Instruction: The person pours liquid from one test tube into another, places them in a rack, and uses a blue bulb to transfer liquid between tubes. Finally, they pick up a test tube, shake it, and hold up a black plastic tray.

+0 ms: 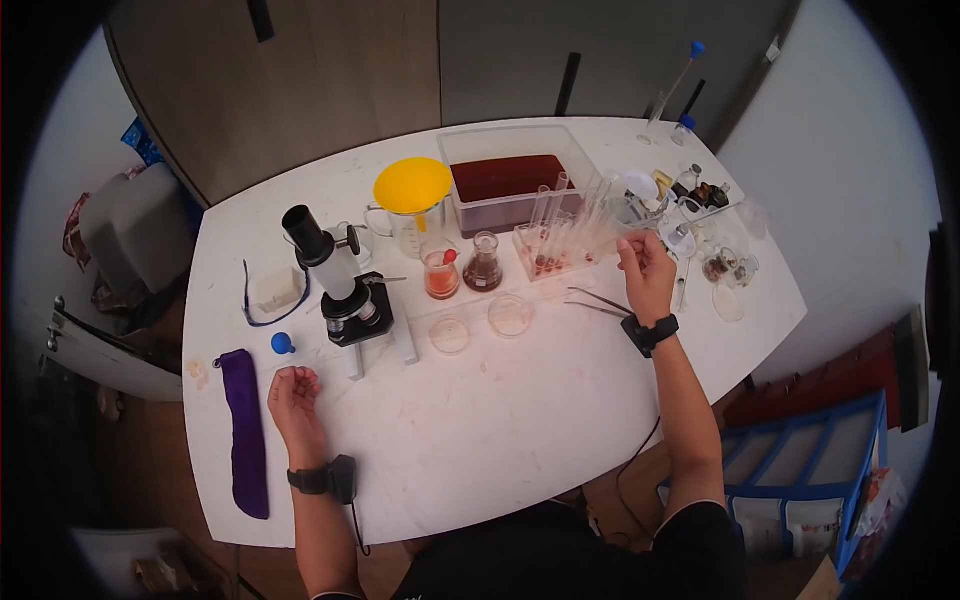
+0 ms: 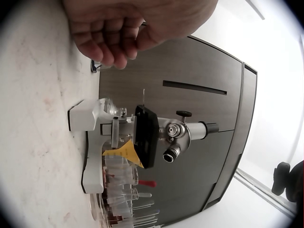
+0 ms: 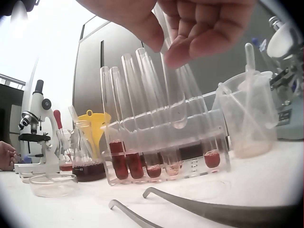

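Observation:
Between thumb and fingers of my right hand [image 1: 648,268] is a clear test tube [image 3: 175,99], its rounded bottom in front of the rack in the right wrist view. The clear plastic rack [image 3: 223,137] holds several tilted tubes, some with dark red liquid [image 3: 119,161] at the bottom. Metal tweezers [image 3: 190,202] lie in front of it, close to my right wrist. My left hand [image 1: 294,400] rests near the table's left side with loosely curled fingers and nothing in them. The microscope [image 2: 148,137] stands just beyond it.
Behind are a clear tub [image 1: 490,215] with dark red contents and a jug with a yellow funnel [image 1: 412,185]. A flask [image 1: 483,270], a beaker [image 1: 441,280] of red liquid and petri dishes [image 1: 510,316] stand mid-table. A purple pouch [image 1: 243,440] lies left; small glassware [image 1: 722,265] crowds the right.

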